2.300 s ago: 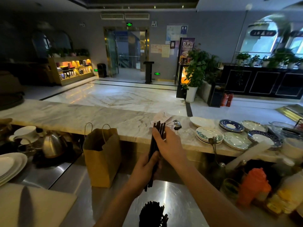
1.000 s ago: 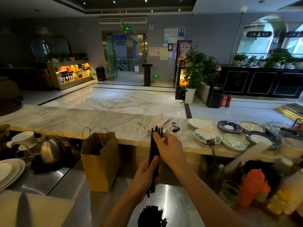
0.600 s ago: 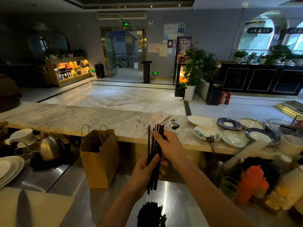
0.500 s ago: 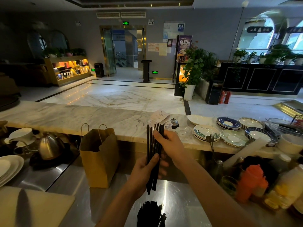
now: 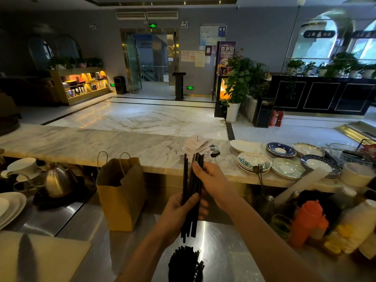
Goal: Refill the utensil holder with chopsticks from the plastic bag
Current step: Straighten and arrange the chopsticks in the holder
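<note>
**Q:** Arm pose?
**A:** Both forearms enter from 5 to 6 o'clock, raised over the steel counter [image 5: 223, 251].
**Q:** Grip?
**A:** The left hand [image 5: 179, 210] has fingers curled round the lower half of the black chopsticks [image 5: 192, 190]. At its 1 o'clock, the right hand [image 5: 211, 180] clamps the upper half. The bundle is near upright.
**Q:** Holder?
**A:** The utensil holder [image 5: 185, 265] stands at 6 o'clock below the bundle, packed with dark sticks, apart from the bundle's lower tips
</note>
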Demonstrator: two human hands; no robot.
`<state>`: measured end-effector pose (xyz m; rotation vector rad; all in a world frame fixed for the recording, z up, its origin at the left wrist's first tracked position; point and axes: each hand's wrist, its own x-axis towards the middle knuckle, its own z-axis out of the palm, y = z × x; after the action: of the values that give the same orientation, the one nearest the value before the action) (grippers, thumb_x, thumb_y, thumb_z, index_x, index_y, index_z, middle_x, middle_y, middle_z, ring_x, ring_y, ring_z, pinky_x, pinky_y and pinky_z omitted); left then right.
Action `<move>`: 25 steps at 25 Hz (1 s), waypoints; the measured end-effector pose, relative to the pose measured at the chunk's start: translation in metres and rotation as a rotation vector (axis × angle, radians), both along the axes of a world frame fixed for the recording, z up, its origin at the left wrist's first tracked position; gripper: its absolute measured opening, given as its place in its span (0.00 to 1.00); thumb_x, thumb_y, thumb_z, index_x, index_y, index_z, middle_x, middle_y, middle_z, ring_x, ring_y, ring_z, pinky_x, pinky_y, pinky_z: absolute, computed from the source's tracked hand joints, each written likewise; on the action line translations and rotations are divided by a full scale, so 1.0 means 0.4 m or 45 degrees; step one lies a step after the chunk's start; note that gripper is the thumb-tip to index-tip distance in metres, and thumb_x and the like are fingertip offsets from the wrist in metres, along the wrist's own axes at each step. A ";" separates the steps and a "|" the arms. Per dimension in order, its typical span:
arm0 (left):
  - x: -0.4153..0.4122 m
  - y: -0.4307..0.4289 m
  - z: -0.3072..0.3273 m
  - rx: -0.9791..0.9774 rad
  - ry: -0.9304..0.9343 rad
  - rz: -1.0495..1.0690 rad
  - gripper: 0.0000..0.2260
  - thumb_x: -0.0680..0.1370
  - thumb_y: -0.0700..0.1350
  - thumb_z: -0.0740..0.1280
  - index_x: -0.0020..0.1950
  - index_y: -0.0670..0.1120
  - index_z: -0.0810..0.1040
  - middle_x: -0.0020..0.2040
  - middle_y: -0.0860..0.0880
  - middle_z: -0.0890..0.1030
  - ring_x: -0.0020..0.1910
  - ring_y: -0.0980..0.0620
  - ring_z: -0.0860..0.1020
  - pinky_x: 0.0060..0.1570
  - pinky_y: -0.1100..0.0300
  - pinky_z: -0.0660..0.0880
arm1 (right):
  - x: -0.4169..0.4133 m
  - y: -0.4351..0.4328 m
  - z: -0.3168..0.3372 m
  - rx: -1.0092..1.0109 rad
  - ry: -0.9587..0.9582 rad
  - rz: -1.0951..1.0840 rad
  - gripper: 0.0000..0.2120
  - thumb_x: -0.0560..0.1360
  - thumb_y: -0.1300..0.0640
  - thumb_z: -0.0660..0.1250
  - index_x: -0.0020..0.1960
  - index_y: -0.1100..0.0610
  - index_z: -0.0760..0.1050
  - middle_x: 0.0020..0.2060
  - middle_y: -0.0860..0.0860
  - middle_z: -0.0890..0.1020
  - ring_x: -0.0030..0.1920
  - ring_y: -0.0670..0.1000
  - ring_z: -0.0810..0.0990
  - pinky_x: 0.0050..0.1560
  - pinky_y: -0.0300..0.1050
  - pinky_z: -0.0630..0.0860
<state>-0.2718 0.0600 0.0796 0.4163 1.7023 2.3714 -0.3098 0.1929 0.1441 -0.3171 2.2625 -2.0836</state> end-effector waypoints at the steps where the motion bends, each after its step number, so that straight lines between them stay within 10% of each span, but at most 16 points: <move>1: 0.000 -0.003 -0.001 0.014 0.001 -0.008 0.11 0.78 0.46 0.65 0.56 0.43 0.82 0.44 0.42 0.84 0.40 0.49 0.83 0.40 0.60 0.79 | 0.000 0.007 0.002 -0.038 -0.003 0.060 0.14 0.81 0.50 0.60 0.50 0.61 0.77 0.37 0.52 0.84 0.33 0.50 0.81 0.29 0.38 0.74; 6: 0.003 -0.010 -0.003 0.035 -0.011 0.022 0.12 0.79 0.49 0.64 0.53 0.45 0.84 0.42 0.42 0.84 0.34 0.50 0.81 0.33 0.61 0.76 | 0.000 0.028 0.005 -0.276 -0.007 0.196 0.12 0.81 0.57 0.61 0.53 0.65 0.77 0.44 0.61 0.84 0.41 0.64 0.79 0.29 0.41 0.76; 11: 0.007 -0.007 -0.007 -0.012 -0.023 -0.127 0.14 0.83 0.49 0.59 0.58 0.43 0.81 0.41 0.42 0.81 0.33 0.51 0.77 0.35 0.60 0.74 | 0.008 0.018 0.002 -0.272 -0.027 0.079 0.08 0.80 0.60 0.63 0.54 0.64 0.77 0.44 0.60 0.84 0.35 0.50 0.85 0.24 0.36 0.74; 16: 0.016 -0.025 0.005 0.120 -0.102 -0.323 0.10 0.81 0.45 0.63 0.56 0.44 0.81 0.46 0.44 0.82 0.44 0.49 0.81 0.46 0.59 0.78 | 0.011 0.028 0.002 -0.276 -0.008 0.146 0.08 0.79 0.61 0.64 0.56 0.63 0.78 0.49 0.60 0.85 0.49 0.56 0.85 0.46 0.43 0.81; 25: 0.022 -0.027 0.004 0.080 -0.098 -0.321 0.09 0.82 0.43 0.61 0.56 0.43 0.79 0.45 0.45 0.82 0.45 0.49 0.81 0.46 0.59 0.77 | 0.015 0.043 0.008 -0.266 0.055 0.110 0.08 0.78 0.61 0.65 0.55 0.58 0.80 0.48 0.56 0.86 0.51 0.55 0.84 0.51 0.46 0.81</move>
<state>-0.2628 0.0494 0.0812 0.5100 1.4518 2.2324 -0.3037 0.2101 0.1475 -0.4648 2.0154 -2.2918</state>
